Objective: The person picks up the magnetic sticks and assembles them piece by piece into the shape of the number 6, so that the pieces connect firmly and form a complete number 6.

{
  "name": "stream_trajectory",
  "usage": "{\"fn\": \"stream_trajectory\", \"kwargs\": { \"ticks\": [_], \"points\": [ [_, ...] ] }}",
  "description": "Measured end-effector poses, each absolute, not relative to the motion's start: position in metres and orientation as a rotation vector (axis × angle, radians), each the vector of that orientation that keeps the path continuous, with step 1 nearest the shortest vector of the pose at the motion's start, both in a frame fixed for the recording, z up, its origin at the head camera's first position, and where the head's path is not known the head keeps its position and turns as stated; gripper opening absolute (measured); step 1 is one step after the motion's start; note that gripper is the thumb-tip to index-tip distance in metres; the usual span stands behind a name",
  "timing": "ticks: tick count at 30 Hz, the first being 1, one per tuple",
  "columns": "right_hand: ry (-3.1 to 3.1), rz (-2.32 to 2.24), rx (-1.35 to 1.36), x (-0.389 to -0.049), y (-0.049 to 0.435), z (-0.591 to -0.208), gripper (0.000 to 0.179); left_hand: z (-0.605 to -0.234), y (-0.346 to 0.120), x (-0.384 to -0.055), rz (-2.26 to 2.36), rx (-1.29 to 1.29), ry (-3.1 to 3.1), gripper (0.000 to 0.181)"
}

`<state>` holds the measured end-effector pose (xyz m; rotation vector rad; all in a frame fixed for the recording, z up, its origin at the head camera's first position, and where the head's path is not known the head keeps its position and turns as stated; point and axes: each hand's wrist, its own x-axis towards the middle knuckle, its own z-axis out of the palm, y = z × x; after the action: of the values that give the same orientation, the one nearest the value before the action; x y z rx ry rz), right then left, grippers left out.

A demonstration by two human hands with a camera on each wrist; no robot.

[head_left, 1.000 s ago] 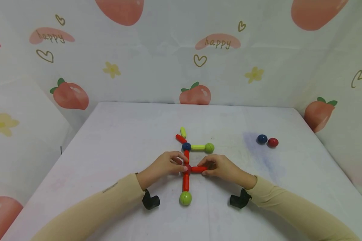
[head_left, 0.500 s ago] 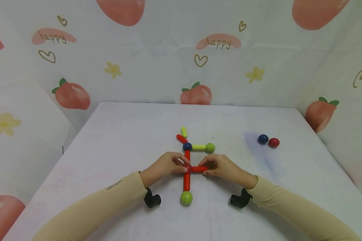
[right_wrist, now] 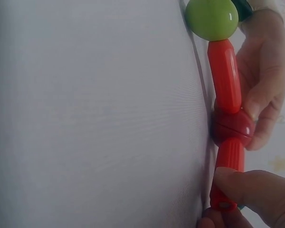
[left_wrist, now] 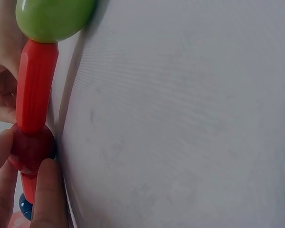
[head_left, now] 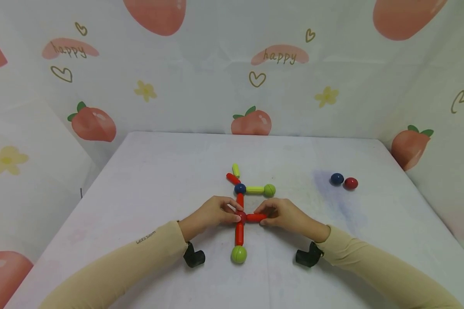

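My left hand [head_left: 216,210] pinches a red ball [left_wrist: 32,148] between thumb and fingers, at the middle of a ball-and-stick figure on the table. The right hand [head_left: 284,215] grips a red stick [head_left: 256,217] whose inner end meets that ball. From the ball a second red stick [head_left: 239,234] runs toward me to a green ball [head_left: 239,254]. Another red stick [head_left: 240,201] leads away to a dark blue ball [head_left: 240,189]. That blue ball joins a yellow-green stick [head_left: 254,189], which ends in a further green ball [head_left: 270,190].
Beyond the blue ball lie a slanted red stick [head_left: 233,178] and a short yellow-green stick [head_left: 236,170]. A loose blue ball [head_left: 337,179] and a loose red ball [head_left: 351,183] sit at the right on the white table [head_left: 158,171]. A patterned cloth [head_left: 201,86] hangs behind.
Both hands keep their hold on the red ball and the red stick. The view shifts very slightly; nothing else visibly moves.
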<state>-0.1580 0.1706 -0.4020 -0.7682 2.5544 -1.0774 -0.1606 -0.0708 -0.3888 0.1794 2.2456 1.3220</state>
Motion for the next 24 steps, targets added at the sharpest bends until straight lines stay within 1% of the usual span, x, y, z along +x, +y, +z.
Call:
{"fn": "stream_trajectory", "kwargs": {
  "ticks": [7,12,24],
  "points": [
    [2.556,-1.072,-0.757,-0.158,0.173,-0.401,0.026,-0.389,-0.071,-0.160,1.337,0.188,2.244,0.022],
    [2.542,-1.107,-0.665,-0.157,0.180,-0.391,0.028,-0.390,-0.071,-0.160,1.365,0.180,2.215,0.022],
    [2.744,-1.279,-0.483,-0.166,0.239,-0.359,0.033,-0.392,-0.073,-0.161,1.397,0.168,2.188,0.020]
  ]
}}
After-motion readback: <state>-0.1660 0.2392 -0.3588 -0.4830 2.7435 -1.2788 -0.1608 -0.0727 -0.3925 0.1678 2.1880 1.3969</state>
